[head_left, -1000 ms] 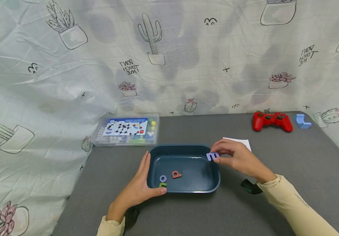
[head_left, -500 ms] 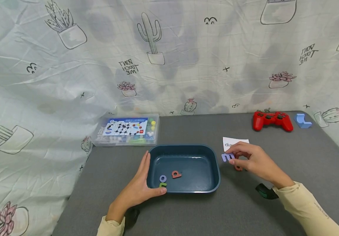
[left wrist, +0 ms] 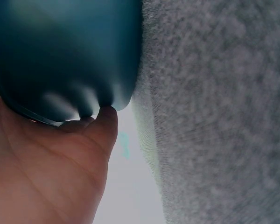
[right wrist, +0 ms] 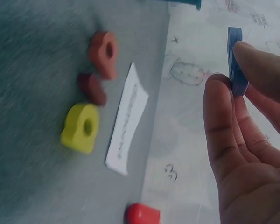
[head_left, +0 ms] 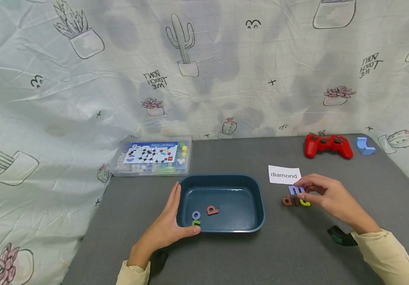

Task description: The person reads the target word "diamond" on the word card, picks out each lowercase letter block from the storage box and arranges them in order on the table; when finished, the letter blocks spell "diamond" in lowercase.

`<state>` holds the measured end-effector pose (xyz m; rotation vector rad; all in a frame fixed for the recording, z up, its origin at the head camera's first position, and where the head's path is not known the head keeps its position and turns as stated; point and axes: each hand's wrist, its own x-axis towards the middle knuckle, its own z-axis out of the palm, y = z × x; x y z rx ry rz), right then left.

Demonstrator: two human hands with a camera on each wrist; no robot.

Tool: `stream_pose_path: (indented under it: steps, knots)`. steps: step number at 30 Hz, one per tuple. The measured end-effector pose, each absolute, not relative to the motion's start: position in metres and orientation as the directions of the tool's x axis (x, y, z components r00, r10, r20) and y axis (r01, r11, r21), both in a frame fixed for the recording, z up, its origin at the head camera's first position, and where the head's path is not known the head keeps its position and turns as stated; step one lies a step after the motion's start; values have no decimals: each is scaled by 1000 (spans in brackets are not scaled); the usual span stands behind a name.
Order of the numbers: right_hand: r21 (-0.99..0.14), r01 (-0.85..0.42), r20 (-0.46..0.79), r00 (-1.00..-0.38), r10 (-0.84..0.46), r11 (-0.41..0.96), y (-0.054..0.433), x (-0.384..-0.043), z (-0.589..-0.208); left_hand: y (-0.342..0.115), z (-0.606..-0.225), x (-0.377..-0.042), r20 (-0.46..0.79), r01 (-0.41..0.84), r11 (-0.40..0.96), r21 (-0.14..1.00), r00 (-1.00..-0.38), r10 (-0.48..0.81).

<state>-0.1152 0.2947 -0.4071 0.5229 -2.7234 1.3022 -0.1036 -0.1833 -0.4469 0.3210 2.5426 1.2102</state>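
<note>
My right hand [head_left: 327, 194] pinches a purple letter m [head_left: 296, 190] between thumb and fingers, raised over the table in the right wrist view. Behind it lie a red letter [head_left: 287, 201], a dark red letter i [right wrist: 92, 89] and a yellow letter [right wrist: 80, 127], in a row. A white card [head_left: 284, 174] printed "diamond" is just beyond them. My left hand [head_left: 165, 225] rests against the dark blue tray [head_left: 222, 230], straight fingers along its left side and thumb at the front rim. Inside the tray are a red letter [head_left: 212, 210], a purple o [head_left: 196, 215] and a green letter [head_left: 195, 223] near the thumb.
At the back left of the grey table [head_left: 240, 257] stands a clear plastic box [head_left: 152, 156] with a molecule picture. A red game controller [head_left: 328, 146] and a light blue block [head_left: 365, 146] sit at the back right. A patterned cloth [head_left: 208, 99] hangs behind.
My right hand has carried the purple m rightward from over the tray's right rim to above the letter row, uncovering the card and the letters. My left hand stays at the tray.
</note>
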Motion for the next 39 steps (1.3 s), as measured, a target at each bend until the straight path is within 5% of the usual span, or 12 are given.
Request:
stream_pose_path:
  steps: [22, 39]
  knots:
    - [-628, -201, 111, -979, -170, 751, 343, -108, -430, -183, -450, -103, -189, 47, 612, 790, -930, 315]
    - [-573, -238, 103, -970, -219, 784, 360, -110, -456, -183, -451, -104, -175, 65, 615, 786, -930, 323]
